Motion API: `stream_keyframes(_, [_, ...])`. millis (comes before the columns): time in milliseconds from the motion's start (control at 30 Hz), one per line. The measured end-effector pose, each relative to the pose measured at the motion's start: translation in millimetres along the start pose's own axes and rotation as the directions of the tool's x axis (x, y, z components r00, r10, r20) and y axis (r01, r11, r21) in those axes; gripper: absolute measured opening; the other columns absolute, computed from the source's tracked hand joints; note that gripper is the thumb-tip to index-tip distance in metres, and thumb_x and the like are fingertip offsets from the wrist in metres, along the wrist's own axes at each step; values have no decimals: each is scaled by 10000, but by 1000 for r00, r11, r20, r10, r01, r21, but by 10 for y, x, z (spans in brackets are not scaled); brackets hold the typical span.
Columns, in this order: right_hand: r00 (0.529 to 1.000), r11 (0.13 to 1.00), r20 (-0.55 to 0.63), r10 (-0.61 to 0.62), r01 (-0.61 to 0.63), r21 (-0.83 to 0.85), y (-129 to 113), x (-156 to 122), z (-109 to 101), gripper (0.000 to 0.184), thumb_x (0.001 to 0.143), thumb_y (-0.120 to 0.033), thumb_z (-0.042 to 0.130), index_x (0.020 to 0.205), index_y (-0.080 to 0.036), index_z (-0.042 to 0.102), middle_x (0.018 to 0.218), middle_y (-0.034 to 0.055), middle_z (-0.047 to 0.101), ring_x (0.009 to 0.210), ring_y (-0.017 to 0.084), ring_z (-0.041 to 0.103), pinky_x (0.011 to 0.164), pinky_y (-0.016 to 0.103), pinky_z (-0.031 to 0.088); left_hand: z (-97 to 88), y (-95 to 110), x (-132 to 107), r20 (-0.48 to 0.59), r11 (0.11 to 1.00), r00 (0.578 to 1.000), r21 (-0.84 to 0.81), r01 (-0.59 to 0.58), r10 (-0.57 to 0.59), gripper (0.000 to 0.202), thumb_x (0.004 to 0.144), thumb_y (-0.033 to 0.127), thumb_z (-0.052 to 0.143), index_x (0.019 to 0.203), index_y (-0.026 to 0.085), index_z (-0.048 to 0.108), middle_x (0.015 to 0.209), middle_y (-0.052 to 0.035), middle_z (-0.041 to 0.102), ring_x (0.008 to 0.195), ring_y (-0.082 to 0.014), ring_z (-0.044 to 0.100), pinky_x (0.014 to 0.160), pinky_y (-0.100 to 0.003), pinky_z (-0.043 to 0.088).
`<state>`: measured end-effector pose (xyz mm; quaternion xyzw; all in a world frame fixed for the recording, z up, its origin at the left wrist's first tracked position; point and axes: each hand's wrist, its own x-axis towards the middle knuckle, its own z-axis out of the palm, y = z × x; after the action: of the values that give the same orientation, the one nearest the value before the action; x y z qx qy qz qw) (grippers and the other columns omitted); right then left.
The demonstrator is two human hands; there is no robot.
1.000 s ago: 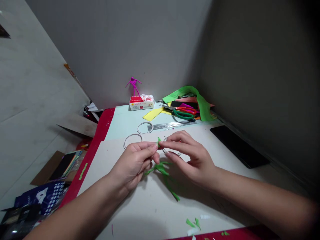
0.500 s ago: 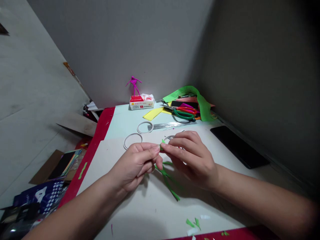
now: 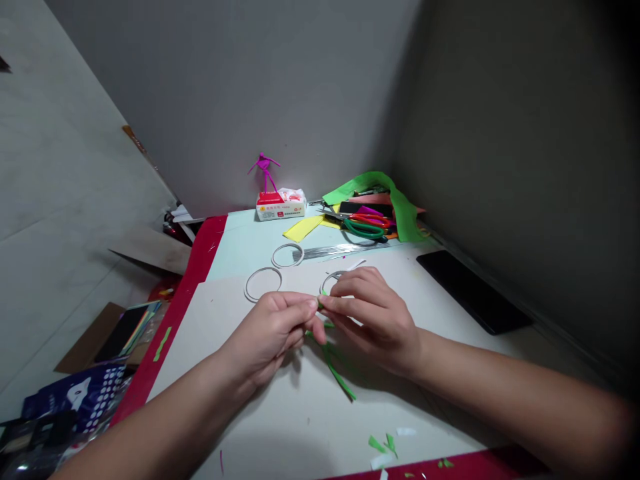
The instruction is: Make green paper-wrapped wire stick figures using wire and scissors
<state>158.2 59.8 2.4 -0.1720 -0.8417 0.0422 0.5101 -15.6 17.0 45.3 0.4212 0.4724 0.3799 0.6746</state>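
My left hand (image 3: 277, 327) is closed, its thumb and forefinger pinching a small bit of green paper. From the other side, the fingertips of my right hand (image 3: 375, 313) pinch the same spot. Below the fingers hang thin twisted limbs of the green paper-wrapped figure (image 3: 339, 377); its upper part is mostly hidden by my hands. Just beyond the hands lie two tape-like rings (image 3: 263, 269), with another ring (image 3: 326, 283) partly covered by my right hand.
A pink figure (image 3: 265, 167) stands on a small box (image 3: 281, 207) at the back. Scissors (image 3: 364, 228), thin wires (image 3: 330, 252) and coloured paper strips (image 3: 407, 217) lie nearby. A black phone (image 3: 473, 291) rests on the right; green scraps (image 3: 383, 443) lie near the front edge.
The whole view has shifted slightly. My right fingers have closed in more over the green paper and show less of it; both hands remain pinched at the same place.
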Motion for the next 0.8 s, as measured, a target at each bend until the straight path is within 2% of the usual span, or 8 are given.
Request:
stream_keyframes(200, [994,987,21,109,-111,115,-21,48,-53,429,823,-99,578,1184,-326,624,964,61,632,865,205,585,732,400,457,-1,91,-57,-42,999,999,-44,-21,19,257,874,205,534,666,102,645,505,-9,616,309,17,198,349,-152,92])
stream_keyframes(367, [986,957,11,166,-164,238,-72,102,-73,421,821,-70,567,1157,-303,666,951,67,627,891,208,593,762,404,483,-21,124,-69,-34,998,999,-39,-43,42,228,866,186,561,695,92,679,452,4,585,331,12,229,346,-115,131])
stream_keyframes(500, [956,876,46,291,-285,390,-76,104,-64,388,838,-68,573,1127,-299,692,963,66,613,917,191,590,786,380,506,-21,140,-67,-27,997,999,-73,-29,27,172,857,175,583,807,90,724,423,15,577,306,17,237,326,-104,125])
stream_keyframes(600, [926,797,93,366,-363,483,-75,92,-66,337,847,-78,585,1083,-279,717,985,74,603,948,182,590,793,353,512,-15,146,-77,-28,996,999,-86,-22,20,173,855,161,587,809,84,734,413,14,577,300,20,248,320,-95,133])
stream_keyframes(700, [918,773,115,379,-382,506,-74,84,-73,298,848,-91,596,1058,-255,728,1001,84,604,965,184,590,799,350,513,-12,146,-89,-31,996,999,-91,-15,12,169,849,157,592,812,85,741,402,16,573,293,22,251,315,-91,135])
stream_keyframes(800, [936,814,92,340,-342,469,-64,89,-86,298,849,-90,588,1060,-249,726,1001,87,612,975,194,588,798,364,516,-15,145,-92,-30,996,1000,-91,-6,3,159,840,166,606,840,88,744,397,20,570,291,21,252,314,-89,138])
